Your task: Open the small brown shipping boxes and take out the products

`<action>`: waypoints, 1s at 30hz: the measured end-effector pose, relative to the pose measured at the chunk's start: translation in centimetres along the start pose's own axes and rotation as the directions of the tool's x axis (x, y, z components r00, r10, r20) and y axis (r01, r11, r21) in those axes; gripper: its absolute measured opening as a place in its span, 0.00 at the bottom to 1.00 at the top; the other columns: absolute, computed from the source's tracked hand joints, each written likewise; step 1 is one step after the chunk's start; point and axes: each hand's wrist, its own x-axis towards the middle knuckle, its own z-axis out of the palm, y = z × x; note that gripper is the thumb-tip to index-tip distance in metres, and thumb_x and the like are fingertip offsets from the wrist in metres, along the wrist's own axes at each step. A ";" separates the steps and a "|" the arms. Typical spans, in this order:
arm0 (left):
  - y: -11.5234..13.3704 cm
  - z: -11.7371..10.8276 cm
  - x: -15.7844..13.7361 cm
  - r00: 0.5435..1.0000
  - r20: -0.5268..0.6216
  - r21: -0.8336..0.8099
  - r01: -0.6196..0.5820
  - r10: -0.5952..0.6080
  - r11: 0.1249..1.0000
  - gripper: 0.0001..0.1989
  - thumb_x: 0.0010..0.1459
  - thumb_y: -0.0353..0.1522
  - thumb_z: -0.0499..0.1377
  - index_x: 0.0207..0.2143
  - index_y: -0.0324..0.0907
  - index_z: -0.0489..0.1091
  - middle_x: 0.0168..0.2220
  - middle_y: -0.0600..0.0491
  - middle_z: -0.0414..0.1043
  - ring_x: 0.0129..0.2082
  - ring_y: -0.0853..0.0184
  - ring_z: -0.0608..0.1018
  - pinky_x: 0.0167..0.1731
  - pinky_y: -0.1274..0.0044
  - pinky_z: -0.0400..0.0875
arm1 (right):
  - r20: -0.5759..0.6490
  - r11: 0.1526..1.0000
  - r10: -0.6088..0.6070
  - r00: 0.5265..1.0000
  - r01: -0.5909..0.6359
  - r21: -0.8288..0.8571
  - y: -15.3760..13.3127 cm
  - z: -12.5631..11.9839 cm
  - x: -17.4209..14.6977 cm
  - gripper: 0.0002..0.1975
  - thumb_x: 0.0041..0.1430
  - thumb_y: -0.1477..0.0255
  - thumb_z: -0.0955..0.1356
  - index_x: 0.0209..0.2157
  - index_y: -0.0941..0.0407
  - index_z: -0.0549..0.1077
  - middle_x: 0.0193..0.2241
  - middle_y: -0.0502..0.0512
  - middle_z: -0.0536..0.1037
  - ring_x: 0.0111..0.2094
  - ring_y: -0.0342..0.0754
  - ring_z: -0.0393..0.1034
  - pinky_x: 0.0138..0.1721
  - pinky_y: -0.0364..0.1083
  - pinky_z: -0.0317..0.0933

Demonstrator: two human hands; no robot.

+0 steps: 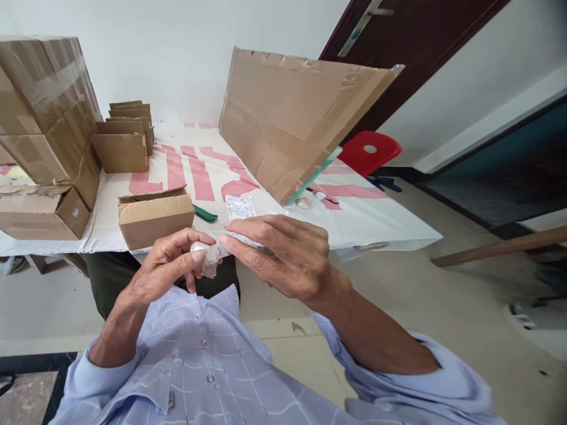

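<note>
My left hand [166, 262] is closed around a small clear plastic bag [208, 265] with a rounded whitish item inside, held just off the table's front edge. The thumb presses on the bag from above. My right hand [283, 254] reaches in from the right, its fingertips close together on the bag's clear plastic edge beside the left fingers. Just beyond the hands, a green-handled tool [205, 215] lies on the table, and a white sheet of small round stickers [240, 206] is next to it. A small open cardboard box [156, 217] stands left of the tool.
A large cardboard sheet [292, 118] leans upright on the white-covered table [390, 227]. Near its foot lies a small round packaged item [303, 203]. Stacked cartons [48, 112] and several small brown boxes [119, 152] stand at left. A red stool [372, 152] is behind the table.
</note>
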 end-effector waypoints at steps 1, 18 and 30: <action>-0.1 -0.1 0.0 1.000 -0.005 0.008 0.010 -0.010 1.000 0.20 0.68 0.47 0.68 0.52 0.43 0.79 0.34 0.52 0.80 0.24 0.71 0.79 0.22 0.81 0.79 | 0.008 1.000 -0.024 1.000 0.024 -0.010 0.1 -0.1 0.2 0.11 0.73 0.77 0.70 0.52 0.51 0.79 0.46 0.56 0.86 0.45 0.49 0.81 0.40 0.48 0.76; 0.1 0.9 0.3 0.995 -0.093 -0.007 -0.020 0.019 1.000 0.17 0.62 0.41 0.74 0.45 0.40 0.78 0.29 0.54 0.79 0.24 0.72 0.79 0.20 0.85 0.75 | 0.078 0.996 0.000 0.997 -0.007 0.087 0.8 0.9 -0.4 0.10 0.76 0.72 0.69 0.52 0.46 0.79 0.44 0.52 0.85 0.43 0.48 0.80 0.41 0.49 0.75; 0.2 1.1 0.3 0.960 -0.189 -0.002 -0.211 0.207 0.977 0.10 0.60 0.35 0.75 0.40 0.42 0.81 0.41 0.50 0.79 0.30 0.70 0.81 0.25 0.80 0.83 | -0.253 0.995 0.094 0.963 -0.080 0.066 -0.9 6.5 -1.9 0.14 0.73 0.78 0.70 0.56 0.52 0.79 0.39 0.54 0.87 0.38 0.47 0.81 0.38 0.46 0.74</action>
